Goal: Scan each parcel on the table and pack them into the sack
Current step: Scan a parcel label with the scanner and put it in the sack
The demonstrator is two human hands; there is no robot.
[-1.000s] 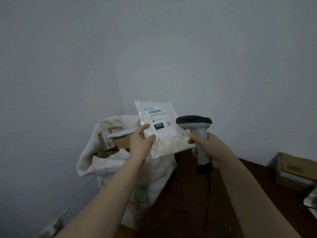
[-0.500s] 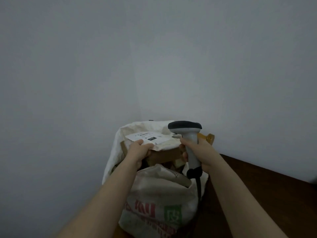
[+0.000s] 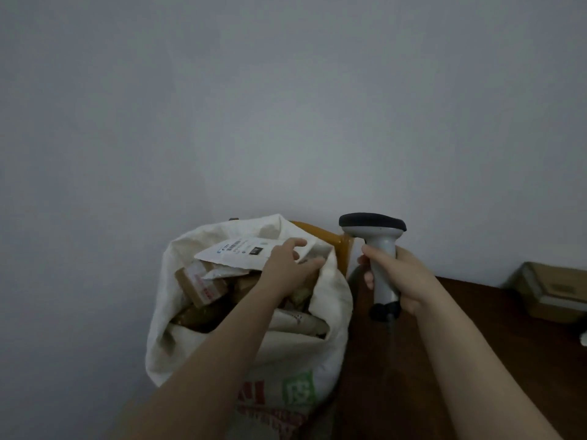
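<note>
The open white woven sack [image 3: 254, 354], printed with red and green marks on its front, stood against the left edge of the dark brown wooden table [image 3: 476, 360]. Inside the mouth of the sack lay a brown cardboard box sealed with red-printed white tape [image 3: 200, 284], toward the sack's left wall, among other brown and pale parcels that were too dim to tell apart.

On top of that pile, at the far side of the sack's mouth, lay the flat white plastic mailer with a printed label [image 3: 241, 253]. The left hand [image 3: 286, 268] reached into the sack from its near side and rested on the mailer's right end, fingers loosely curled over it, thumb toward the sack's right rim; whether they actually pinched the mailer could not be told.

Just right of the sack, above the table edge, the right hand [image 3: 397, 281] was wrapped firmly around the grip of the grey handheld barcode scanner with a black head [image 3: 379, 246], held upright, its cable hanging down. An orange-brown curved frame [image 3: 330, 241] showed behind the sack's right rim. Well to the right of the sack, on the table's far end, sat another brown cardboard box [image 3: 552, 292].
</note>
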